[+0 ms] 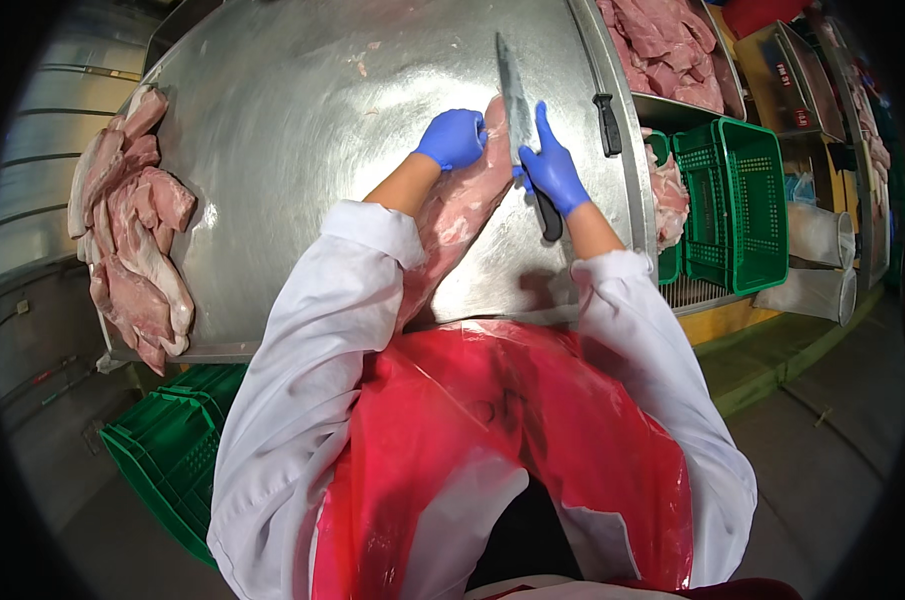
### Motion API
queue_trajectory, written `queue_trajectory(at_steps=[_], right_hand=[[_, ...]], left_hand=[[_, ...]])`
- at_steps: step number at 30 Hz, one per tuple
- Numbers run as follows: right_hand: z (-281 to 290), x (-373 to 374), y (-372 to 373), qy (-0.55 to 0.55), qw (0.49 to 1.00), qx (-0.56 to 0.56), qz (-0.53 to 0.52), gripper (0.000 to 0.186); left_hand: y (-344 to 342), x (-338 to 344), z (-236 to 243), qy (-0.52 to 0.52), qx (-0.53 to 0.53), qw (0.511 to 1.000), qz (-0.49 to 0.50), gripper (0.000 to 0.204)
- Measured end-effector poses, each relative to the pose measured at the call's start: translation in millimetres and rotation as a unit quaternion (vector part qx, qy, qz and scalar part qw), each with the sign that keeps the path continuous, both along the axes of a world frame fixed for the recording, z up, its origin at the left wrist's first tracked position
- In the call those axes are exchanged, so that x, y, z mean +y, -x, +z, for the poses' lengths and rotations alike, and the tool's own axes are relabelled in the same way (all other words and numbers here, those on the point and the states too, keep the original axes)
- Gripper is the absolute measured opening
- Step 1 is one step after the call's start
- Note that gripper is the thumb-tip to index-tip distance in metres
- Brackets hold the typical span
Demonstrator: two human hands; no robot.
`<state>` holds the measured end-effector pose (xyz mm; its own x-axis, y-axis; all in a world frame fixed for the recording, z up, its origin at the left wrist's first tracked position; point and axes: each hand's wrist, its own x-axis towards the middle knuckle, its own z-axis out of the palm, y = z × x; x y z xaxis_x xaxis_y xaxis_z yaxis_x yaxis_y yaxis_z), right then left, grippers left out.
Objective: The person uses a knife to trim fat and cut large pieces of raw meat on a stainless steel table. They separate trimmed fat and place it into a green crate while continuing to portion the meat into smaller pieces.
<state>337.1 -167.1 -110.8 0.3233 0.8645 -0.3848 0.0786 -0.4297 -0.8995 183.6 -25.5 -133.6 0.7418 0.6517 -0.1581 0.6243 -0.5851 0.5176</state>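
Observation:
A long strip of raw pink meat (478,190) lies on the metal table (312,150), running from its near edge toward the far side. At its far end my left hand (453,139), in a blue glove, is closed on the meat's left edge. Just right of the strip, my right hand (556,175), also gloved in blue, is closed around a knife (512,95). Its black handle slants toward me below the palm, its long blade points away beside the meat's tip, and my thumb is stretched upward. The strip's near end is partly hidden by my left sleeve.
Several meat pieces (137,215) are heaped along the table's left edge. A second black-handled knife (607,125) lies by the right rim. Beyond that rim are a metal tray of meat (667,50) and green crates (732,205). Another green crate (167,425) stands below left.

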Motion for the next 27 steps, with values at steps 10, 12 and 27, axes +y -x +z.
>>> queue_trajectory(at_steps=[10,12,27], right_hand=[[38.4,-50.6,-15.9,0.157,0.965,0.100,0.184,0.074],[20.2,-34.4,-9.2,0.139,0.970,0.116,0.160,0.074],[22.9,-12.1,40.7,0.123,0.986,0.028,0.113,0.074]], left_hand=[[12.5,5.9,-12.1,-0.016,-0.072,0.997,-0.019,0.020],[10.4,6.2,-2.0,0.023,-0.069,0.997,-0.021,0.021],[34.6,35.3,52.9,0.200,-0.302,0.930,0.059,0.018]])
